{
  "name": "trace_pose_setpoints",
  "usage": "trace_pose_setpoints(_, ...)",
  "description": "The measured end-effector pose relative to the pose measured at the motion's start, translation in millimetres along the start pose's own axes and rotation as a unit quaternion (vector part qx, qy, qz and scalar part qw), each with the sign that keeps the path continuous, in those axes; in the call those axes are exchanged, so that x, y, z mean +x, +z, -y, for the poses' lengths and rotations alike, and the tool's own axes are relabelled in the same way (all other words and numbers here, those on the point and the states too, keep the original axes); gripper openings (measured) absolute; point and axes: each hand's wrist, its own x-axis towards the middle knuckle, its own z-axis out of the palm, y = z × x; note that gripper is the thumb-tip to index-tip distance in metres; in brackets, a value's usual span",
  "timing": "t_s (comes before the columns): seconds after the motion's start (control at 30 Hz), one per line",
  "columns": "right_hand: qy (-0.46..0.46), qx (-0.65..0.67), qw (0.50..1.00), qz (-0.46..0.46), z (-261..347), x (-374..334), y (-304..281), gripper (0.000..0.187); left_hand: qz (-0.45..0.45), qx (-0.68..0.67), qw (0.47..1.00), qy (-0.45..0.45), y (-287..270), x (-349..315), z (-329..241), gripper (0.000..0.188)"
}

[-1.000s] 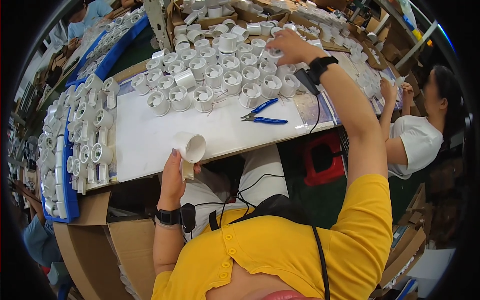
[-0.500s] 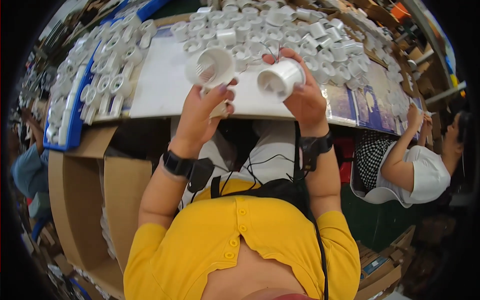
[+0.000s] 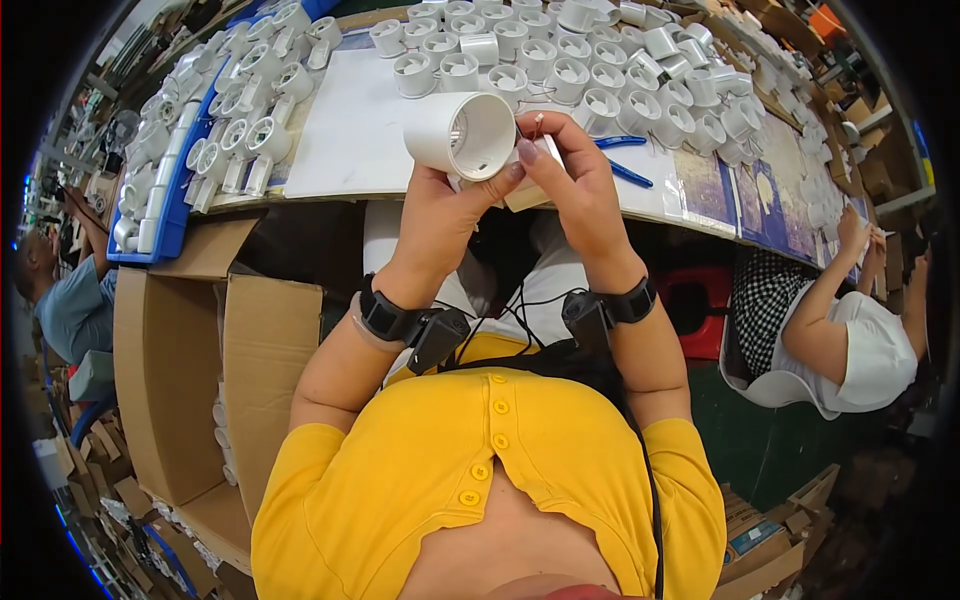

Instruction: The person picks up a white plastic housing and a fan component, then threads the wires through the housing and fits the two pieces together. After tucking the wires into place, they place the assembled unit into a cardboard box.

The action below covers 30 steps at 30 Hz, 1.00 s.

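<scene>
Over the near edge of the table I hold up a white plastic cylinder housing (image 3: 432, 135), its round mouth tilted toward the right. My left hand (image 3: 438, 215) is wrapped round it from below, thumb along its side. A pale box-like part (image 3: 532, 178) shows below and right of the mouth, seemingly the housing's base. My right hand (image 3: 585, 185) closes on that part, its thumb near my left thumb. Thin wires with a small white connector (image 3: 539, 120) stick up by the right fingers. Just beyond that hand lie blue-handled pliers (image 3: 628, 165).
Rows of white round fan cups (image 3: 540, 60) cover the table's far side. White housings and a blue bin (image 3: 172, 235) stand at left. An open cardboard box (image 3: 170, 380) is beside me. A co-worker (image 3: 850, 335) sits at right, another person (image 3: 70, 310) at far left.
My hands have come together at the housing. The white cup with wires that my right hand held apart is no longer seen separately. The pliers now show.
</scene>
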Motion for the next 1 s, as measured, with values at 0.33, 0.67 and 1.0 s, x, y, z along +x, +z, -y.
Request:
trace_pose_setpoints(0.33,-0.161,-0.225,0.958,-0.072,0.3,-1.4,-10.9,0.010,-0.021,0.048,0.997,-0.054,-25.5,11.9,-5.3,0.038)
trace_pose_setpoints(0.67,-0.236,-0.377,0.896,0.001,11.6,-5.1,-4.4,0.018,0.063,0.197,0.978,-0.002,-34.4,11.4,-10.3,0.061)
trace_pose_setpoints(1.0,-0.215,-0.422,0.881,0.021,11.0,-7.0,-11.5,0.020,0.201,0.091,0.975,0.014,-43.7,16.9,-15.5,0.058)
